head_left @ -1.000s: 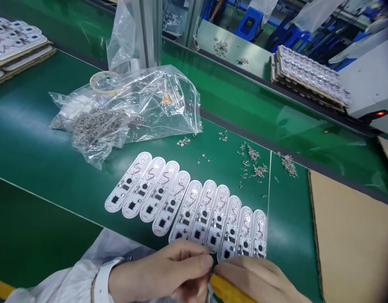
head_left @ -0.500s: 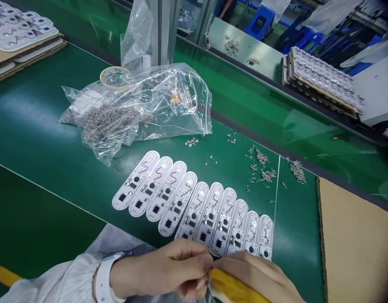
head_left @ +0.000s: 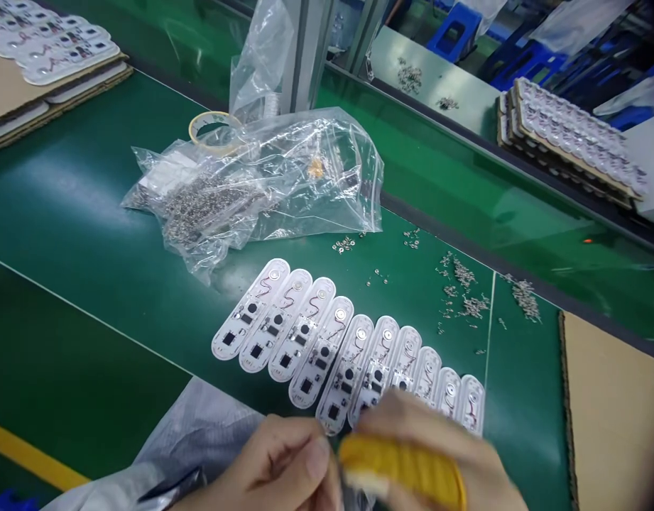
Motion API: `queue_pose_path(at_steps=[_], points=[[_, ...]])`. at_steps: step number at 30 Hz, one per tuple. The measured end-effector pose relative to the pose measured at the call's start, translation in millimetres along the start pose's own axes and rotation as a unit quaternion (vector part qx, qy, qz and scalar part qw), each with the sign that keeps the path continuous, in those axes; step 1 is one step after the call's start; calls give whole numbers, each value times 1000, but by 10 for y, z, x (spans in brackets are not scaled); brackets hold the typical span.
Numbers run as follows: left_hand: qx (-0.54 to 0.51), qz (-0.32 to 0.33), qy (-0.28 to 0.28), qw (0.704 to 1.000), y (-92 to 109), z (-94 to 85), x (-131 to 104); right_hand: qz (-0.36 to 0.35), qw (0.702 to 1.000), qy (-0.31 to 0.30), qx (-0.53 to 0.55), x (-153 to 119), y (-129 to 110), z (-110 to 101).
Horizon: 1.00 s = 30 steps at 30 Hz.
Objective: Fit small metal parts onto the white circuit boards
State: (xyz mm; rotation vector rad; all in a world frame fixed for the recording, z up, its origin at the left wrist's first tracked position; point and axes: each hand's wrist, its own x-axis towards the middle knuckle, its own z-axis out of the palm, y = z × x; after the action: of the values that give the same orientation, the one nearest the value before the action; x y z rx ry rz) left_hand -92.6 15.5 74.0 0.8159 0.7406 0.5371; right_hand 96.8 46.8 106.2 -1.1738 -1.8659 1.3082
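Observation:
My left hand [head_left: 289,465] is at the bottom centre, its thumb and fingers pinched together; what they hold is too small or hidden to make out. Close to its right is my right hand [head_left: 438,433], smeared by motion, its fingers bent and drawn together. A ribbed yellow covering [head_left: 404,465] lies along one of its fingers. Whatever its fingertips hold is hidden. Just beyond both hands runs a slanting row of white oval circuit-board pieces [head_left: 306,341], each with a round metal disc, thin wires and black chips. My right hand covers the lower ends of several pieces.
A clear plastic bag [head_left: 220,206] of small metal parts lies behind the row, with a tape roll [head_left: 214,131] on it. Loose small metal parts [head_left: 473,305] lie right of centre. Cardboard [head_left: 614,404] is at right; stacked boards [head_left: 71,53] stand at far left.
The view has shifted, so the table's things appear farther right and slightly lower. My right hand has come up over the row's lower ends and shows a gap from my left hand.

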Motion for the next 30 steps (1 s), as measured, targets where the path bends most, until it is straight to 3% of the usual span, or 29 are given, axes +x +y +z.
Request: queue_pose_path(at_steps=[1,2,3,5,7,8,15,22,26,28,30], points=[[100,66,33,992,8,-39,-2,-1,999,22,-25,114,58,-9],[212,141,67,965,2,-85,4,5,998,32,-53,225,127,-17],[325,216,98,915,-18,-137,18,16,996,28,-80,327,202,-24],[510,324,135,786,-100,-249,67,44,992,-4,-120,482,336,-34],[608,352,141,697,-210,-349,125,67,988,-32,-136,564,417,-45],[628,349,143,680,-263,-388,150,74,987,-39,-138,584,432,-51],[626,345,145,685,-400,-455,185,91,982,-101,-130,665,341,-113],[621,353,152,683,-380,-447,194,77,979,-108,-156,732,385,-64],[641,359,146,663,-311,-434,196,17,977,-69,-202,642,410,-40],[647,361,144,656,-308,-418,203,12,981,-31,-190,522,418,-155],[641,366,153,657,-334,-396,210,38,981,61,-179,331,453,-391]])
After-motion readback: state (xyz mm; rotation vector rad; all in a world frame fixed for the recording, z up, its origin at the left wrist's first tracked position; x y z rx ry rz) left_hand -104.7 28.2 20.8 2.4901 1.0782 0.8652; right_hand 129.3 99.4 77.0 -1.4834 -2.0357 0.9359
